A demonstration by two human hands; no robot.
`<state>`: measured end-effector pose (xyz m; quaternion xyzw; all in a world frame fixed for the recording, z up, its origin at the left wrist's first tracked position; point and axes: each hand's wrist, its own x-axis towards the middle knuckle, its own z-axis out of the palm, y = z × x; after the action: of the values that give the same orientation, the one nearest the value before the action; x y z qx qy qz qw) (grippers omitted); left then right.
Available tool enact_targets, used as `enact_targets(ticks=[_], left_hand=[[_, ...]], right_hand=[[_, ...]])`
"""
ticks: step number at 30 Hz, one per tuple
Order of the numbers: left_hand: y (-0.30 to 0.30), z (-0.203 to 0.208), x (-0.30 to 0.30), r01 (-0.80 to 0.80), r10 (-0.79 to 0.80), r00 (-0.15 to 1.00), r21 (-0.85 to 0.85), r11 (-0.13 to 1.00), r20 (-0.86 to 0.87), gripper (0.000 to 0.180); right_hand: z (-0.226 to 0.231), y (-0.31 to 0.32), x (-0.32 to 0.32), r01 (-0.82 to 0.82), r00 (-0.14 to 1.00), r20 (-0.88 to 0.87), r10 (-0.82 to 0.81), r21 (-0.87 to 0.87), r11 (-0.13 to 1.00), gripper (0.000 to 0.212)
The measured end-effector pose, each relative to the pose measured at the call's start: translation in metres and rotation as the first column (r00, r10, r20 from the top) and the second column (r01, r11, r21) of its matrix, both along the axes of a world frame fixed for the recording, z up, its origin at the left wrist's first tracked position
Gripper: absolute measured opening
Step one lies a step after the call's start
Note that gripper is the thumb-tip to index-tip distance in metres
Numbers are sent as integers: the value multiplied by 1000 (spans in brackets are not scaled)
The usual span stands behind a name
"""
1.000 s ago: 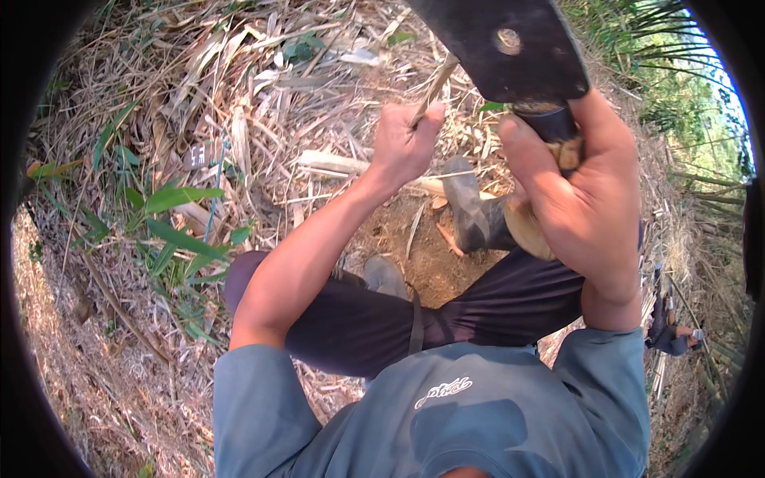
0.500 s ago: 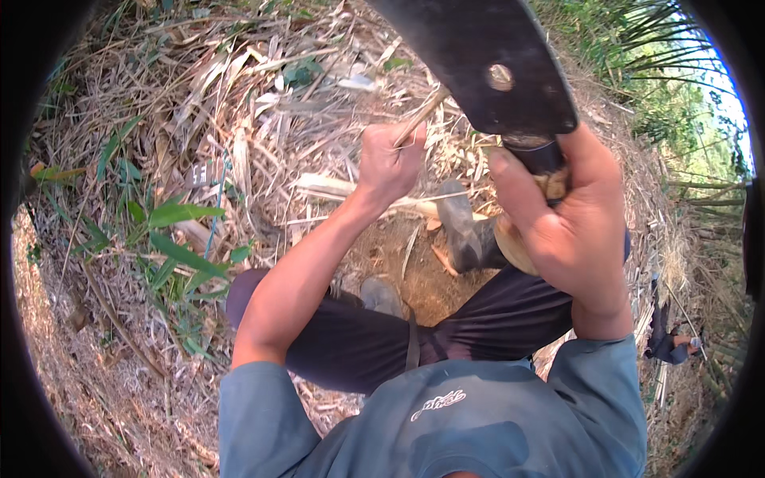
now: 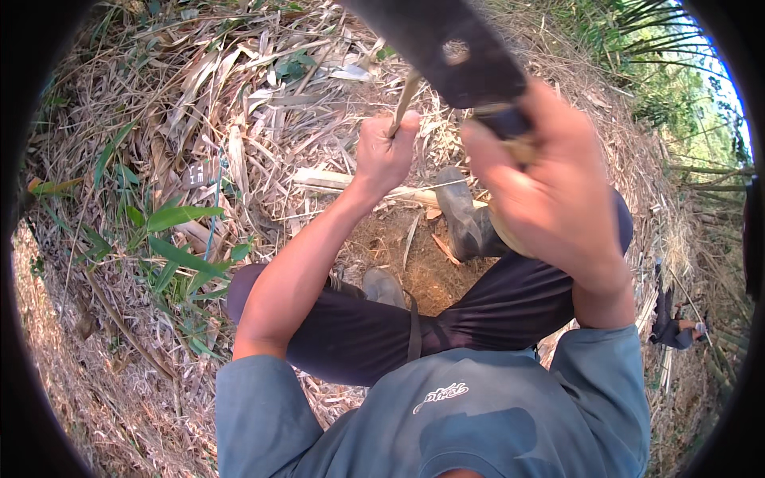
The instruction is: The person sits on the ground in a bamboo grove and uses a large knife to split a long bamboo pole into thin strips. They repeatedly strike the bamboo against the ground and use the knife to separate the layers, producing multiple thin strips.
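Beyond the far edge of the dirt (image 3: 430, 280), the knife (image 3: 430, 36) has swung left.
Left hand (image 3: 384, 157) grips a thin stick (image 3: 405, 99); right hand (image 3: 554, 187) clenches the handle (image 3: 522, 149), blade (image 3: 486, 76) at the stick's tip, where work apparently centres.

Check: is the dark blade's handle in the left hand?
No, the right hand grips the handle of the dark blade, while the left hand is closed around a thin stick.
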<state>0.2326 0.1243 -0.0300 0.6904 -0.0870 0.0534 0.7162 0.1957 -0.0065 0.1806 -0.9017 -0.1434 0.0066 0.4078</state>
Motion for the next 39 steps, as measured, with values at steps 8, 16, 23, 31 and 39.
enact_targets(ticks=[8, 16, 23, 31, 39], left_hand=[[-9, 11, -2, 47, -55, 994, -80, 996, -98, 56], [6, 8, 2, 12, -12, 1000, 9, 1000, 14, 55], [4, -78, 12, -15, 16, 999, 22, 1000, -31, 54], [41, 29, 24, 6, -40, 987, 215, 977, 154, 41], [107, 86, 11, -72, -178, 881, 497, 865, 438, 28]], right_hand=[[6, 3, -2, 48, 996, 78, -53, 64, 997, 25], [-3, 12, -3, 66, 998, 1, -66, 72, 995, 32], [-22, 14, 12, -58, 971, -236, 45, -48, 997, 30], [8, -8, 11, 174, 927, -373, -35, 347, 922, 30], [-14, -14, 5, -11, 919, -313, 239, 586, 810, 23]])
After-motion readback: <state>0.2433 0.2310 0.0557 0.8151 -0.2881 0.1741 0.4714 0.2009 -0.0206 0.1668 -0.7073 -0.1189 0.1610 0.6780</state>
